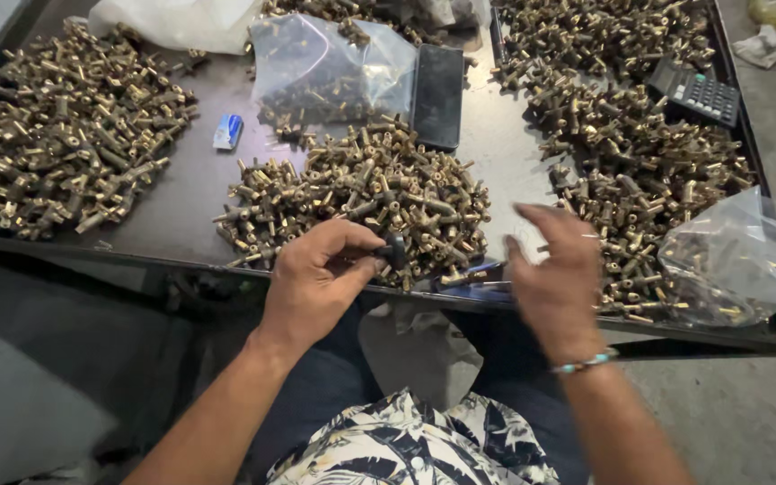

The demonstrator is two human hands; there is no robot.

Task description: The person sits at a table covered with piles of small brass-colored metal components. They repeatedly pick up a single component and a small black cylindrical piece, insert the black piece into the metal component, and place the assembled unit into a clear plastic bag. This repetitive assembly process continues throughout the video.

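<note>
My left hand (323, 274) pinches a small dark brass fitting (394, 251) at the near edge of the middle pile of brass fittings (361, 193). To the right my right hand (554, 278) hovers, blurred, fingers spread and holding nothing, between that pile and the large right heap of fittings (630, 171). Both hands are over the front edge of the dark metal tray table (190, 193).
Another heap of fittings (60, 135) lies at the left. Clear plastic bags with fittings sit at the back centre (325, 67) and front right (747, 260). A black flat case (437, 94), a calculator (698, 92) and a small blue-white packet (227, 131) rest on the table.
</note>
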